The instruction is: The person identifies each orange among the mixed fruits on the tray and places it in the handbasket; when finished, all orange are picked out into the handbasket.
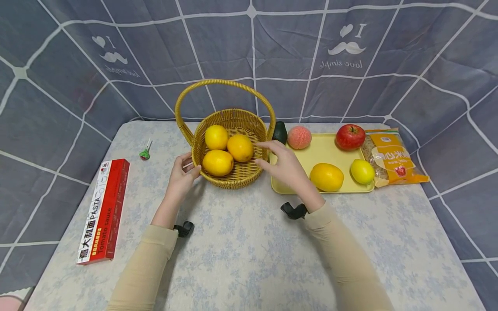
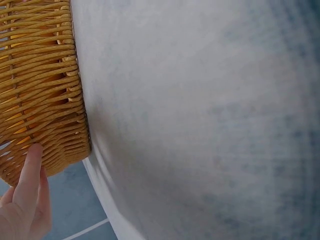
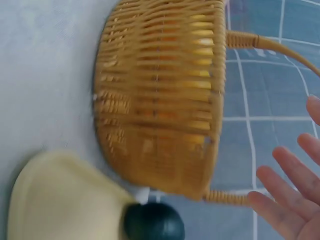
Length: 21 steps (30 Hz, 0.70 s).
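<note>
A woven basket with a tall arched handle stands at the back of the table. Inside it lie a round yellow-orange fruit and two longer ones, one at the front and one to the right. My left hand rests against the basket's left side, its thumb straight on the outer weave in the left wrist view. Over the right rim is my right hand, fingers spread and holding nothing, the fingertips reaching toward the right-hand fruit. In the right wrist view those fingers stand apart, beside the handle.
A pale yellow tray right of the basket carries an avocado, peach, red apple, orange-yellow fruit and lemon. Beside it lies a food bag. Leftward are a pasta box and lollipop.
</note>
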### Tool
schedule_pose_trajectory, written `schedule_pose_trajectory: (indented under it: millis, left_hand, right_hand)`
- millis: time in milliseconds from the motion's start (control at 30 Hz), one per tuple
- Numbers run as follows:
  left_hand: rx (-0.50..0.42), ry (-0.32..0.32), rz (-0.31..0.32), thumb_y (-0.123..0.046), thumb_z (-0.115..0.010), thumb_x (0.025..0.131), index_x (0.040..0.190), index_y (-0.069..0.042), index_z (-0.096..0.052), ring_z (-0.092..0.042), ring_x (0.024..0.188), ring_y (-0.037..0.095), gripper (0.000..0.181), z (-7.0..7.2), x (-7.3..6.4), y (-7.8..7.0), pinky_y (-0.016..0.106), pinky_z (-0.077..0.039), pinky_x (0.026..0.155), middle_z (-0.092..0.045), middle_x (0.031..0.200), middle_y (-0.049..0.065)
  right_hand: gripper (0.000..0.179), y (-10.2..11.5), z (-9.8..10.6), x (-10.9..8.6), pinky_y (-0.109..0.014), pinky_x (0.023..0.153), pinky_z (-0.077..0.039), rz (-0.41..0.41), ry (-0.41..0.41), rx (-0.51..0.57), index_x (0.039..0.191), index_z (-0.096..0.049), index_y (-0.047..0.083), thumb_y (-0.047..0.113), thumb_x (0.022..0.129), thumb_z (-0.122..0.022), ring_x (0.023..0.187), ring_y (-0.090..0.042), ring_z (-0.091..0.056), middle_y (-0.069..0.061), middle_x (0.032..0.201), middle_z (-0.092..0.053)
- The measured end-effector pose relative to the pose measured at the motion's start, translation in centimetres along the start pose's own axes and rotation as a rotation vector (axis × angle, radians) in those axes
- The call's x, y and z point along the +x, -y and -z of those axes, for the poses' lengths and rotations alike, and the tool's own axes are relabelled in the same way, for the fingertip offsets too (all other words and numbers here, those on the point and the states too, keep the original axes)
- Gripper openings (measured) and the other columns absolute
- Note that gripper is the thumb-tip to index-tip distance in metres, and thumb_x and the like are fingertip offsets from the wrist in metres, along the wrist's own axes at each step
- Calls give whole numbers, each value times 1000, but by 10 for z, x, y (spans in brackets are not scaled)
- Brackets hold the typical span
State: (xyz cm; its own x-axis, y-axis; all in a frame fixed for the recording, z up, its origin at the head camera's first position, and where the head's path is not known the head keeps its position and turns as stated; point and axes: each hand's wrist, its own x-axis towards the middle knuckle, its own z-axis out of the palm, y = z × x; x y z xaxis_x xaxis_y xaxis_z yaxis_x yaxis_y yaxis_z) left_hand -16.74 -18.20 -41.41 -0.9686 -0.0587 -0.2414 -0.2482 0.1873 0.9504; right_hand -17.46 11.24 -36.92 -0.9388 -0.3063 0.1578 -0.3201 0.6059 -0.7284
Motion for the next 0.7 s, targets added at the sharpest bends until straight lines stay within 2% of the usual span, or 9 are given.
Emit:
schedule_pose_trajectory:
  millis: [167, 367, 700]
  left_hand:
    - [-2, 4, -2, -10, -50, 103, 156, -10, -19, -36, 141, 29, 62, 0, 0, 1, 41, -46, 112, -27, 154, 17]
    - [4, 3, -14, -11, -50, 103, 156, -10, -20, -36, 141, 30, 61, 0, 1, 1, 42, -46, 112, -28, 153, 18]
    - [20, -3, -14, -11, -51, 103, 156, -9, -20, -36, 141, 30, 61, 1, 1, 1, 42, -46, 112, -29, 154, 18]
  right_hand:
    - [45, -17, 19, -23, -45, 110, -46, -40, -39, 23, 133, -60, 8, 23, 92, -71, 126, -27, -54, -10, 133, -60]
    - [47, -38, 44, -48, -50, 111, -45, -132, -76, 24, 134, -59, 7, 22, 91, -72, 125, -33, -54, -13, 134, -59]
    - [51, -67, 75, -77, -53, 111, -43, -206, -136, 71, 135, -57, 3, 23, 91, -72, 128, -36, -52, -18, 136, -58]
